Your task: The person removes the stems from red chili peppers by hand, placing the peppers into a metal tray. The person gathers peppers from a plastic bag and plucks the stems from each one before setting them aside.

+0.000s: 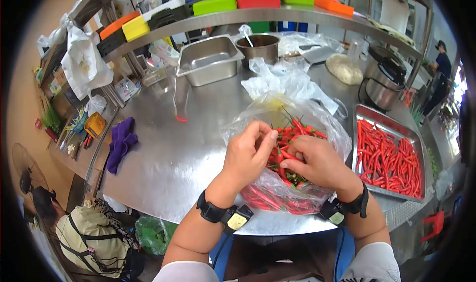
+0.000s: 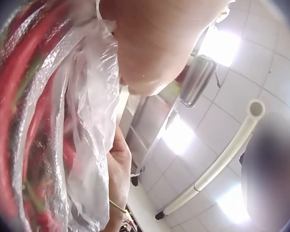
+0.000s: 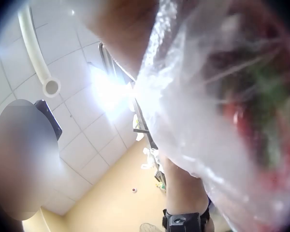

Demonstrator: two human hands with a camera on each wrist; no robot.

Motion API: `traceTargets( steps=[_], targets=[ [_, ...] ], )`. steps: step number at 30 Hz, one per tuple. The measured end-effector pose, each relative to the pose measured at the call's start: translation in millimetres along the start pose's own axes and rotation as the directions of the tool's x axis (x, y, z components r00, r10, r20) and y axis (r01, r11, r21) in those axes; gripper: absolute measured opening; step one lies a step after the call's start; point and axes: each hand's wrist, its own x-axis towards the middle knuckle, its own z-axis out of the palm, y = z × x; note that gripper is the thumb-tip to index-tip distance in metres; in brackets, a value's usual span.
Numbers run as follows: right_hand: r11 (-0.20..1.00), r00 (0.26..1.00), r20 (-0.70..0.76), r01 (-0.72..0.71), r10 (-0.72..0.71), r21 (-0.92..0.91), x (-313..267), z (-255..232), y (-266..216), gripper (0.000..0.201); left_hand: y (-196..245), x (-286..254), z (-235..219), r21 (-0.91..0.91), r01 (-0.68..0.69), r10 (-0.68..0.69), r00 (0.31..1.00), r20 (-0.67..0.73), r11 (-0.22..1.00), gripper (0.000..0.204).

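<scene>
A clear plastic bag [image 1: 342,133] full of red chili peppers with green stems [image 1: 300,128] lies open at the table's front. Over its mouth, my right hand [image 1: 317,158] curls its fingers and holds a red chili pepper [image 1: 288,156] against the thumb. My left hand [image 1: 245,150] is at the bag's left side, thumb and forefinger tips together; nothing shows between them. In the left wrist view, the bag's plastic [image 2: 89,121] covers several peppers beside the hand. Blurred plastic [image 3: 183,125] fills much of the right wrist view.
To the right stands a metal tray [image 1: 420,183] of red chili peppers. A purple cloth [image 1: 121,143] lies at the left. Farther back are a steel pan [image 1: 210,68], a pot [image 1: 263,51], white plastic bags [image 1: 282,81] and a cooker [image 1: 383,78]. A person [image 1: 94,237] sits at lower left.
</scene>
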Motion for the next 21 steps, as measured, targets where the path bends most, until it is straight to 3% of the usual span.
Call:
traceTargets(
  steps=[1, 3, 4, 5, 6, 7, 8, 9, 10, 11, 12, 13, 15, 16, 19, 21],
  targets=[
    [1.0, 1.0, -0.013, 0.015, -0.016, -0.008, 0, 0, 1, 0.021, -1, -1, 1, 0.008, -0.019, 0.019, 1.0, -0.007, 1.0, 0.012],
    [0.963, 0.959, -0.213, -0.135, 0.187, 0.235, -2, 1, 4, 0.018, -3, -4, 7, -0.095, -0.1, 0.097, 0.994, -0.045, 0.99, 0.012],
    [0.968, 0.924, -0.375, 0.024, 0.074, 0.25, -1, 7, 13, 0.018, 2, -5, 6, -0.078, -0.124, 0.121, 0.992, -0.039, 0.989, 0.013],
    [0.969, 0.919, -0.387, 0.031, 0.069, 0.246, 0, 10, 16, 0.018, 2, -5, 7, -0.074, -0.137, 0.135, 0.99, -0.036, 0.988, 0.013],
    [0.934, 0.91, -0.401, 0.051, 0.102, 0.354, 1, 12, 18, 0.018, 2, -5, 9, -0.106, -0.151, 0.152, 0.988, -0.007, 0.983, 0.016],
    [0.887, 0.903, -0.408, 0.073, 0.135, 0.457, 0, 12, 18, 0.019, 1, -5, 11, -0.139, -0.163, 0.167, 0.986, 0.02, 0.977, 0.02],
    [0.889, 0.902, -0.411, 0.079, 0.129, 0.452, -1, 11, 17, 0.019, -3, -6, 10, -0.127, -0.084, 0.096, 0.992, 0.087, 0.988, 0.037],
    [0.798, 0.937, -0.25, -0.047, 0.243, 0.6, -2, 8, 16, 0.02, 2, -5, 10, -0.129, -0.09, 0.101, 0.992, 0.082, 0.988, 0.037],
    [0.677, 0.942, -0.066, -0.186, 0.329, 0.712, -4, 6, 14, 0.021, 8, -5, 11, 0.013, -0.264, 0.263, 0.964, 0.025, 0.964, 0.046],
    [0.679, 0.943, -0.065, -0.185, 0.325, 0.71, -4, 5, 11, 0.021, 12, -5, 12, 0.165, -0.416, 0.422, 0.906, -0.006, 0.894, 0.054],
    [0.749, 0.967, -0.107, -0.107, 0.231, 0.654, -3, 6, 5, 0.022, 11, -7, 13, -0.033, -0.313, 0.314, 0.948, 0.049, 0.949, 0.058],
    [0.804, 0.981, -0.14, -0.024, 0.133, 0.594, -3, 7, 1, 0.024, 6, -7, 13, -0.03, -0.308, 0.309, 0.95, 0.047, 0.951, 0.058],
    [0.835, 0.991, -0.102, -0.018, 0.088, 0.549, -4, 5, 0, 0.024, -4, -4, 14, -0.204, -0.179, 0.211, 0.966, 0.147, 0.962, 0.046],
    [0.84, 0.992, -0.11, 0.008, 0.061, 0.543, -4, 6, 1, 0.024, -2, -3, 13, -0.21, -0.169, 0.2, 0.97, 0.136, 0.963, 0.036],
    [0.831, 0.995, -0.088, 0.014, 0.042, 0.556, -5, 1, -1, 0.025, -7, -2, 14, -0.275, -0.218, 0.246, 0.967, 0.072, 0.936, 0.035],
    [0.859, 0.988, -0.143, 0.125, -0.061, 0.496, -6, 1, -3, 0.025, -4, -3, 14, -0.287, -0.244, 0.269, 0.962, 0.05, 0.926, 0.032]
  ],
)
